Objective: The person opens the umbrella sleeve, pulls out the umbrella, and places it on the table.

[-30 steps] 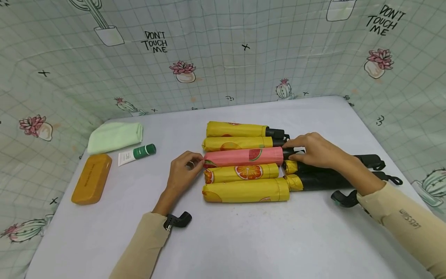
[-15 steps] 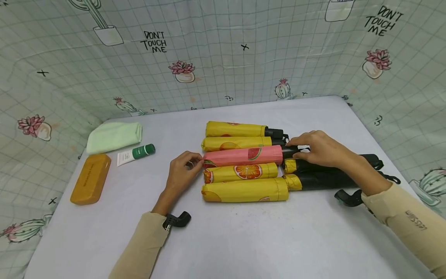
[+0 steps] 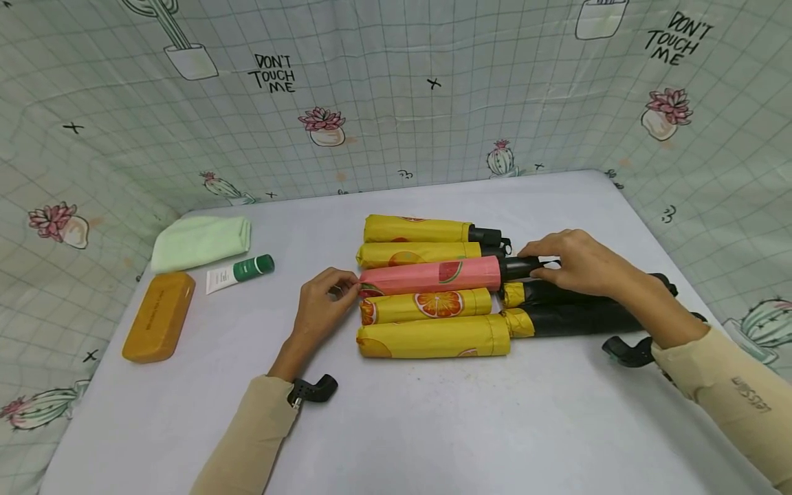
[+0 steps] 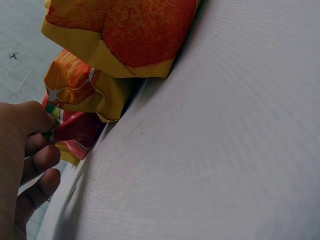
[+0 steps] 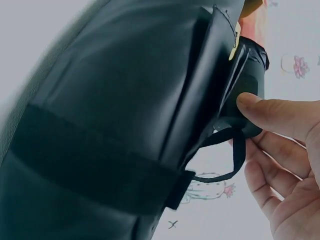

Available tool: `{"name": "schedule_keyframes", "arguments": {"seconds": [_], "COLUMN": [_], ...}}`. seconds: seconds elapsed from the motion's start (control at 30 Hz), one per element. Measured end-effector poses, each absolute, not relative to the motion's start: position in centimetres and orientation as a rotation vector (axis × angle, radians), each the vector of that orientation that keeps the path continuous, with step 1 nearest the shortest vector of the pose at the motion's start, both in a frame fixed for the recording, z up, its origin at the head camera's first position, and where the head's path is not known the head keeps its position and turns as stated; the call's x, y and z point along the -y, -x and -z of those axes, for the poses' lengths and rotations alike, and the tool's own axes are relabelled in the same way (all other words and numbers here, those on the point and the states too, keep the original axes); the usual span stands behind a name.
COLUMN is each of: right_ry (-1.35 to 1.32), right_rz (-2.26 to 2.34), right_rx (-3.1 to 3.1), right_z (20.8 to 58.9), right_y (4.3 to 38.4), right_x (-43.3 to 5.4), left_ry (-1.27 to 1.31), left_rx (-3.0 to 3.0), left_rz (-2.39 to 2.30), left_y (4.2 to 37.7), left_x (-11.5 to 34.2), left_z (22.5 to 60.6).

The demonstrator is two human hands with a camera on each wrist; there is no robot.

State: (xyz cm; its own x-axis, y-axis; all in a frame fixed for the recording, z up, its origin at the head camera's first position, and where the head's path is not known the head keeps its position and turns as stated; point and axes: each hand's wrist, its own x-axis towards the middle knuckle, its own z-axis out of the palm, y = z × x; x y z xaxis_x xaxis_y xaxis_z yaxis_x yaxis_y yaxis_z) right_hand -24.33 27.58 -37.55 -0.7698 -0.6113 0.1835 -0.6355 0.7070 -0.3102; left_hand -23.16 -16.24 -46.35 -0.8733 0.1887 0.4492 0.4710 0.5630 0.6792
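A pink watermelon-print umbrella sleeve lies in a row of yellow fruit-print ones. My left hand pinches its left end between thumb and finger, as the left wrist view also shows. From its right end protrudes the black handle of a folded umbrella. Thumb and fingers of my right hand grip this handle, its strap loop hanging by them in the right wrist view. In front lie two yellow orange-print sleeves, with two black folded umbrellas at their right ends, partly hidden under my right arm.
Behind the pink sleeve lie two yellow sleeved umbrellas with black handles. At the left are a folded pale green cloth, a white tube with a green cap and a mustard-coloured case. A patterned fabric backdrop surrounds the white table.
My right hand has moved to the right, and more of the black umbrella shows outside the pink sleeve. My left hand keeps its pinch at the sleeve's left end.
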Motion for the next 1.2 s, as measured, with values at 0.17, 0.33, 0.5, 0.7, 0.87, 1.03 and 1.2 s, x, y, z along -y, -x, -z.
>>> {"name": "schedule_keyframes", "arguments": {"seconds": [0.17, 0.33, 0.5, 0.7, 0.87, 1.03, 1.2], "right_ry": [-1.028, -1.062, -1.020, -0.992, -1.003, -0.981, -0.945], "right_rz": [-0.547, -0.540, -0.529, -0.509, -0.497, -0.487, -0.482], "right_rx": [2.830, 2.798, 2.817, 2.828, 2.804, 2.807, 2.843], "right_z": [37.4, 37.3, 37.1, 36.9, 36.7, 36.5, 36.3], "right_y": [24.2, 24.1, 24.0, 23.9, 23.7, 23.6, 23.6], "right_x": [-28.0, -28.5, -28.8, -29.3, -29.9, -30.6, -31.2], "left_ry": [0.550, 0.547, 0.547, 0.551, 0.551, 0.549, 0.554], "left_rx": [2.467, 2.471, 2.472, 2.466, 2.477, 2.475, 2.468], "left_rz": [1.218, 1.223, 1.213, 1.215, 1.215, 1.206, 1.200], "left_y": [23.2, 23.2, 23.2, 23.3, 23.2, 23.2, 23.2], "left_x": [16.3, 16.3, 16.3, 16.3, 16.4, 16.4, 16.3], "left_z": [46.4, 46.5, 46.6, 46.6, 46.5, 46.4, 46.5]}}
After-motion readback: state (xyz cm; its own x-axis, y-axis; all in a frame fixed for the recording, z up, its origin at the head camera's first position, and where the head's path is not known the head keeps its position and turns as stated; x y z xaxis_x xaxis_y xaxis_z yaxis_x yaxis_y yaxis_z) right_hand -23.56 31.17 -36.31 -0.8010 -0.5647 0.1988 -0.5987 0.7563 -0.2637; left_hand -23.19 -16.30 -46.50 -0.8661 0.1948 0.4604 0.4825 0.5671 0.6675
